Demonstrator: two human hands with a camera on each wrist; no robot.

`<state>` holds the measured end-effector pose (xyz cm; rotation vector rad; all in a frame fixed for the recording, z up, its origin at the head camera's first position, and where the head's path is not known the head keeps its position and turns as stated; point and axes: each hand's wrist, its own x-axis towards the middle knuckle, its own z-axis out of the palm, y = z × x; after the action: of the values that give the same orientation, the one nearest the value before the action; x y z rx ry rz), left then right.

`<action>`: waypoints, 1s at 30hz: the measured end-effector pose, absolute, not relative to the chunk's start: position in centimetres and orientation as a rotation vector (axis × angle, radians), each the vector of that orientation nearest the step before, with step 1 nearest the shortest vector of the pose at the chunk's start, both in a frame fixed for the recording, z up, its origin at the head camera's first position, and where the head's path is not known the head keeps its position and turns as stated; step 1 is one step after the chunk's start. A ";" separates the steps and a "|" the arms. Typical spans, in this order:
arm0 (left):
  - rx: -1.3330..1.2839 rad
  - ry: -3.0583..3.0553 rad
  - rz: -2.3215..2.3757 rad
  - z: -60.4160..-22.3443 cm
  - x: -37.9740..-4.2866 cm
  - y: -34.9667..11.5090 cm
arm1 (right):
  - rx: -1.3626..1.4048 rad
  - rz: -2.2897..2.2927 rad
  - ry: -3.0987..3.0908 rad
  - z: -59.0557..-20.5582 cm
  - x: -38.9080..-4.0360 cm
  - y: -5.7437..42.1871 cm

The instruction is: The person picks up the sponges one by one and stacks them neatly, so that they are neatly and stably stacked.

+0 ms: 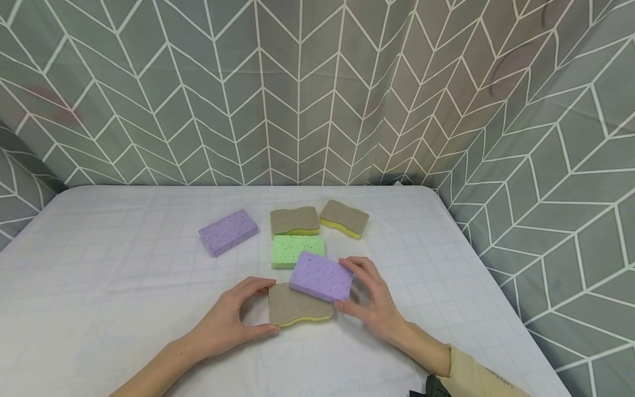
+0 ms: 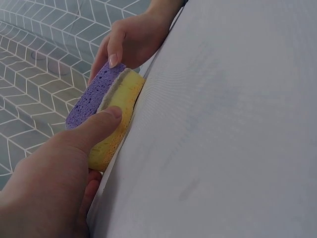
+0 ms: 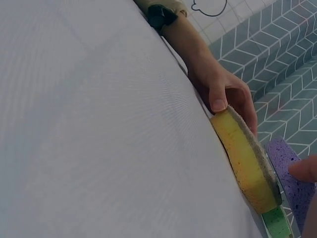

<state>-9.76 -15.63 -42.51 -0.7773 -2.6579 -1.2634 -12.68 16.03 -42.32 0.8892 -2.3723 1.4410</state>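
Observation:
My left hand (image 1: 225, 317) holds the left end of a yellow scrub sponge (image 1: 295, 306), thumb at its near edge and fingers at the far one. The sponge lies with its grey-brown scouring side up. A purple sponge (image 1: 321, 277) is pinched by its right end between the thumb and fingers of my right hand (image 1: 374, 303). It is tilted over the scrub sponge's far right part and overlaps a corner of a light green sponge (image 1: 289, 251) in the head view. In the right wrist view, the purple sponge (image 3: 285, 158) stands just above the scouring side.
Behind the green sponge lies a second scrub sponge (image 1: 295, 219), with a third scrub sponge (image 1: 345, 218) angled to its right. Another purple sponge (image 1: 228, 232) rests farther left. All are on a white-covered table (image 1: 124, 264), with a patterned curtain (image 1: 278, 99) behind and at the right.

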 end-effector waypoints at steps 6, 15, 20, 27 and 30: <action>-0.770 -2.670 -1.255 -42.5 -9.8 -15.6 | 0.951 1.447 -2.355 -42.4 -12.7 16.1; -0.766 -2.673 -1.252 -42.4 -9.8 -15.6 | 1.021 1.430 -2.359 -42.3 -12.7 16.1; -0.765 -2.671 -1.258 -42.4 -9.7 -15.7 | 1.074 1.441 -2.367 -42.3 -12.7 16.1; -0.775 -2.656 -1.259 -42.4 -9.7 -15.6 | 1.155 1.420 -2.363 -42.3 -12.8 16.1; -0.776 -2.653 -1.258 -42.4 -9.7 -15.6 | 1.189 1.410 -2.344 -42.3 -12.9 16.1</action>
<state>-9.74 -15.59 -42.44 -0.7759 -2.6534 -1.2578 -12.87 16.07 -42.30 1.1886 -2.3443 1.4099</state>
